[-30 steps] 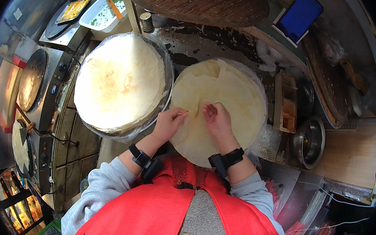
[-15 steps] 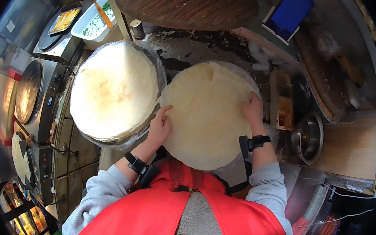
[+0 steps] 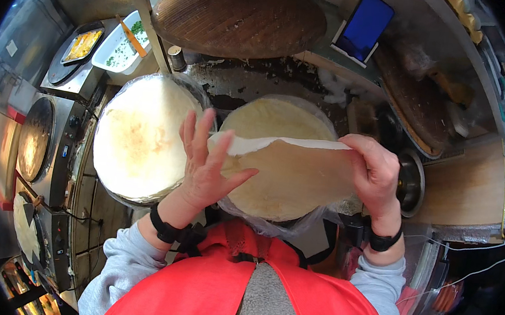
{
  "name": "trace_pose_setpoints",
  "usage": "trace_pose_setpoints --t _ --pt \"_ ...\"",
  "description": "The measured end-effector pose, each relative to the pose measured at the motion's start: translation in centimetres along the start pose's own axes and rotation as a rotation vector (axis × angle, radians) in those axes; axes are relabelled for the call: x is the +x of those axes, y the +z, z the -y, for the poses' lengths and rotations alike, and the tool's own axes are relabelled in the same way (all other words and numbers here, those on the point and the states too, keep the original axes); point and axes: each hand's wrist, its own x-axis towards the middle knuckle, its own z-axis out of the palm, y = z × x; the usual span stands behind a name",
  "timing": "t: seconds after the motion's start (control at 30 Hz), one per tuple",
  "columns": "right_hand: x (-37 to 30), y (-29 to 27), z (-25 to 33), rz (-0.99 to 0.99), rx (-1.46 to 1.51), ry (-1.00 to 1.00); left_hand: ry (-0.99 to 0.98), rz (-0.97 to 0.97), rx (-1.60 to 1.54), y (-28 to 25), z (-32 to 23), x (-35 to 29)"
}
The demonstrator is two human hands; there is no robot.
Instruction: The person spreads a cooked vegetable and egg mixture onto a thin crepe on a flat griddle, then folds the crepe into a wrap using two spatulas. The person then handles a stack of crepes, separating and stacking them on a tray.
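Observation:
A thin, pale round pancake (image 3: 300,171) is lifted at its far edge, which stands up in a whitish wavy line. Its right end is pinched between the thumb and fingers of my right hand (image 3: 375,172). My left hand (image 3: 206,168) is open at the pancake's left end, its fingers spread and raised, the thumb pointing right. Beneath and beyond the lifted sheet lies a stack of such pancakes (image 3: 274,120) on clear plastic wrap. To the left, a second pancake stack (image 3: 135,140), brightly sunlit, sits in its own plastic.
A large round wooden board (image 3: 235,16) stands at the back, with a phone (image 3: 367,26) on a stand to its right. Round griddles (image 3: 35,139) line the left side. Near them is a white tub (image 3: 120,47) with chopped greens. A metal bowl (image 3: 411,185) is right of my right hand.
Both hands lay flat on the right stack's edges before. Now my right hand has lifted the top pancake's edge toward me, and my left hand has risen with fingers spread.

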Motion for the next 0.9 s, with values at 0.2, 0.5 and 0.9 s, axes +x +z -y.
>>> trace_pose_setpoints --t 0.2,0.5,0.9 --pt "4.5 -4.1 4.8 0.098 0.012 -0.180 -0.315 0.519 -0.399 -3.4 -2.1 5.0" --pt "9.1 0.0 -1.0 -0.021 -0.327 -0.240 -1.422 0.145 -1.394 1.9 1.1 -1.9" --pt "-17.3 14.3 -13.1 0.288 0.264 1.221 -1.555 0.134 -0.923 2.6 4.4 -12.2"
